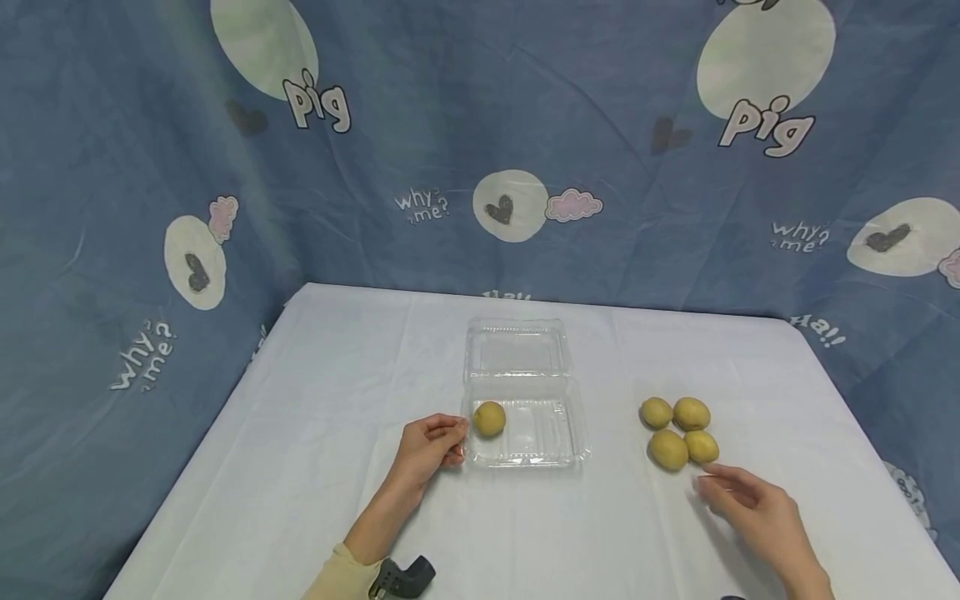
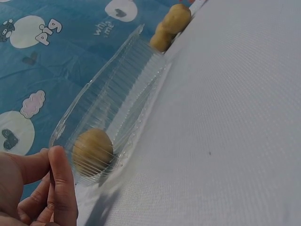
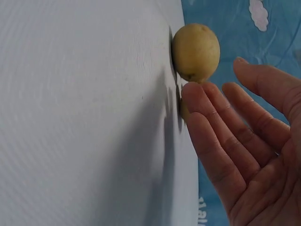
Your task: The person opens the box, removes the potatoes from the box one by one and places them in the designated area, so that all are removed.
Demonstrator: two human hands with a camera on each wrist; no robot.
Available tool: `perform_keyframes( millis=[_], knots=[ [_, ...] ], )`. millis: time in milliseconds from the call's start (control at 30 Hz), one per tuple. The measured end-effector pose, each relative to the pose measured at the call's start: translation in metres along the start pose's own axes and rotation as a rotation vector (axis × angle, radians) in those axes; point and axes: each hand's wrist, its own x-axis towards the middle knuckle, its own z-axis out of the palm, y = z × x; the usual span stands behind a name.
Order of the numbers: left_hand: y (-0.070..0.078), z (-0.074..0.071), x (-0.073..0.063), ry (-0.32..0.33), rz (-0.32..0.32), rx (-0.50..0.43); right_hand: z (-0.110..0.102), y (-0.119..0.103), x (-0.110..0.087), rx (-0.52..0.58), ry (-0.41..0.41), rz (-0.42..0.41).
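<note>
A hinged clear plastic box (image 1: 525,454) lies with its lid (image 1: 517,348) folded back on the white table. One round yellow-brown piece (image 1: 490,419), which looks like a small potato or lemon, sits in its left end. My left hand (image 1: 431,450) pinches the box's left rim between thumb and fingers; the left wrist view shows this grip (image 2: 51,188) beside the piece (image 2: 92,151). Several similar pieces (image 1: 667,450) lie grouped on the right. Just in front of them hovers my right hand (image 1: 757,508), fingers extended, thumb apart and nothing held. One piece (image 3: 196,52) lies beyond its fingertips.
The white cloth-covered table (image 1: 337,358) runs back to a blue printed curtain (image 1: 420,125). Table surface separates the box from the grouped pieces. A dark band (image 1: 405,579) is on my left wrist.
</note>
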Motion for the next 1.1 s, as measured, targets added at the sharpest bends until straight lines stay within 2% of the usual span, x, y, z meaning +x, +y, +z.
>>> perform_keyframes(
  millis=[500,867,1100],
  knots=[
    [0.0,-0.001,-0.001,-0.018,0.018,-0.006,0.016,-0.01,0.001,0.113,-0.035,-0.149],
    [0.001,-0.001,-0.001,-0.013,0.019,-0.007,0.025,-0.024,0.003,0.051,-0.025,-0.198],
    [0.006,-0.001,-0.005,-0.009,0.013,-0.018,0.032,-0.031,0.004,0.098,-0.043,-0.267]
  ],
)
